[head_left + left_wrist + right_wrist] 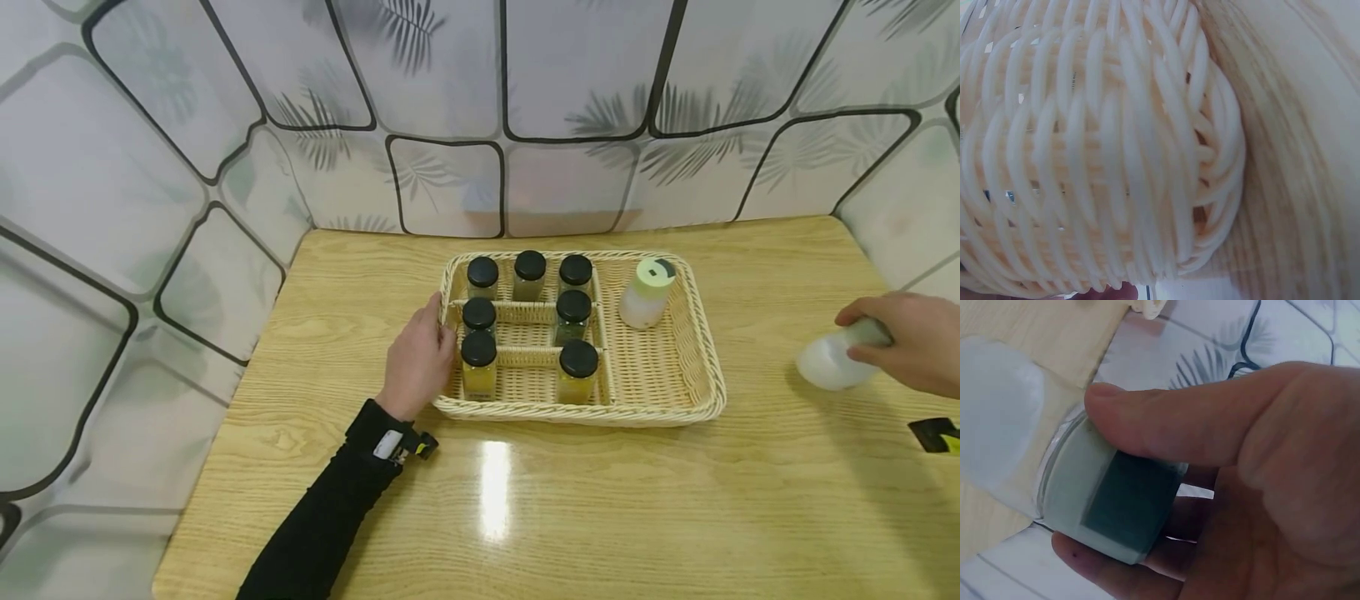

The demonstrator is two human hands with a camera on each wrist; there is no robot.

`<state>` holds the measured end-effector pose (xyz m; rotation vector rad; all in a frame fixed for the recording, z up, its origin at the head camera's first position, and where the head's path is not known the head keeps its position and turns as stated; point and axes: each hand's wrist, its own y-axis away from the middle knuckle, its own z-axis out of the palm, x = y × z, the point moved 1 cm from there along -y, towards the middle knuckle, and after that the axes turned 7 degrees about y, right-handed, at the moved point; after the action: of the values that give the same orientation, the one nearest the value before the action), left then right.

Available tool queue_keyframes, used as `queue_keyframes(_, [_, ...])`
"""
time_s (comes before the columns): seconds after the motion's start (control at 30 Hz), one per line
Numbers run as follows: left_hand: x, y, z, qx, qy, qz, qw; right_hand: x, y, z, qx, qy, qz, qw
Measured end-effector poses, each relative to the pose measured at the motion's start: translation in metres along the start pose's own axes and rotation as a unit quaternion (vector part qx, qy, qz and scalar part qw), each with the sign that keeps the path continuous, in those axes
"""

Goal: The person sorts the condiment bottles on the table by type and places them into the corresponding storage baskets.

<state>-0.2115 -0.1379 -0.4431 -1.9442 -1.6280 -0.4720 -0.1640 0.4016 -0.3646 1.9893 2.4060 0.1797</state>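
My left hand [417, 358] grips the left side of a cream woven basket [660, 414]. Its wall fills much of the left wrist view, where only a bit of a finger [1124, 292] shows at the bottom. Off the basket's right side, my right hand [911, 340] holds a seasoning jar [828, 362] with white contents, tilted on its side above the table. The right wrist view shows thumb and fingers around its pale and dark green lid [1085, 487]. A similar jar with a light green lid [647, 293] stands in the basket's right compartment.
Several black-lidded glass spice jars [478, 367] stand in the basket's divided left compartments. The basket sits on a wood-grain table [600, 508]. Patterned panels [577, 187] rise along the table's back and sides.
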Motion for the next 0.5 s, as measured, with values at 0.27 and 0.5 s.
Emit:
queue_keyframes(0.27, [0.0,0.001,0.0,-0.004,0.003,-0.002,1.0,-0.021,-0.007,-0.021,-0.026,0.016,-0.016,0.9994])
queue_keyframes(0.5, [0.0,0.0,0.0,-0.004,0.003,-0.001,1.0,-0.038,-0.012,-0.04,-0.018,0.024,-0.026,0.9992])
